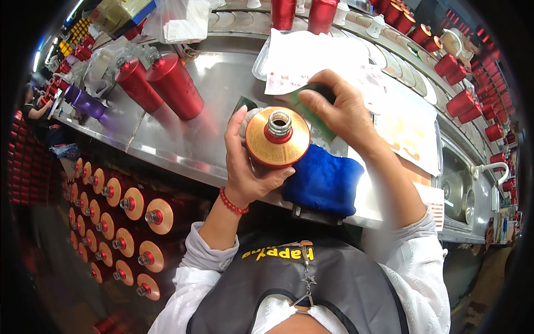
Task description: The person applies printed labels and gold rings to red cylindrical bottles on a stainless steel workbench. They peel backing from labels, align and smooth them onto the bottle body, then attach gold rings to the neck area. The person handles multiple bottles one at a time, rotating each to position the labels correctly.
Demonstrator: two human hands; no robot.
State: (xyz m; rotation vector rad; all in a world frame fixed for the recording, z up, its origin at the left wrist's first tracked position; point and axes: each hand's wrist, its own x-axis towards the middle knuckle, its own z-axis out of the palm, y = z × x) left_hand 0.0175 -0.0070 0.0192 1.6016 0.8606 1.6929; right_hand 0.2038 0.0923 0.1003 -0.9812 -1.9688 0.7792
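My left hand (247, 178), with a red bead bracelet at the wrist, is wrapped round a red bottle (264, 149). The bottle has a gold shoulder and an uncapped, ridged glass neck that points up toward me. Just beyond it, my right hand (345, 108) grips a flat dark green piece (321, 92), blurred and partly hidden behind thumb and fingers; its exact kind does not show. A small dark green corner (245, 104) sticks out behind the bottle near my left fingertips. Below my right hand, beside the bottle, lies a blue cloth-covered pad (328, 181) at the bench edge.
Two red bottles (175, 89) stand on the steel bench (217, 67) at left, near a purple bottle (83, 103). White sheets (317, 55) lie beyond my hands. A slatted conveyor (397, 64) carries red bottles behind. Rows of gold-shouldered bottles (130, 203) stand low left; a sink (456, 172) is right.
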